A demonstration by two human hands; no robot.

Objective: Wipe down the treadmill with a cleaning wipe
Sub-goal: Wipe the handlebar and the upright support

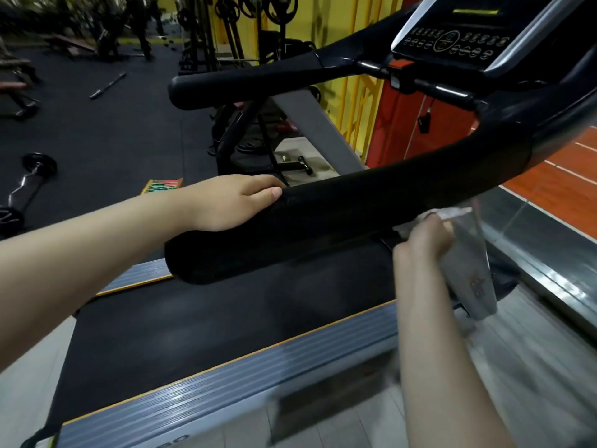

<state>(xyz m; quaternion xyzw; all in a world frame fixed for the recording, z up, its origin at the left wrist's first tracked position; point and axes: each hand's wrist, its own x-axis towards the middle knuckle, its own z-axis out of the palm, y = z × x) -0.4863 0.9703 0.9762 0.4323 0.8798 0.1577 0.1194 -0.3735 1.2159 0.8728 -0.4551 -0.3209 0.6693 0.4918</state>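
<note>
The left hand point(231, 202) rests on the near end of the treadmill's point(226, 321) closer padded handrail point(339, 218), fingers curled over the far side of the black foam and the thumb lying along the top. The right hand point(423, 240) is below and to the right of that rail, near the grey upright point(465, 263) that carries it, with the fingers bunched around a pale cleaning wipe point(420, 219). The wipe shows as a crumpled white edge above the knuckles, touching or just beside the underside of the handrail where it meets the upright; motion blur hides the exact contact. The two hands are well apart, with a long stretch of rail between them.

The running belt lies beneath both forearms, framed by ribbed grey side rails. The second handrail point(245, 84) and the console point(458, 40) sit farther off, up and to the right. A curl bar point(27, 185) lies on the dark gym floor point(113, 124) at the left.
</note>
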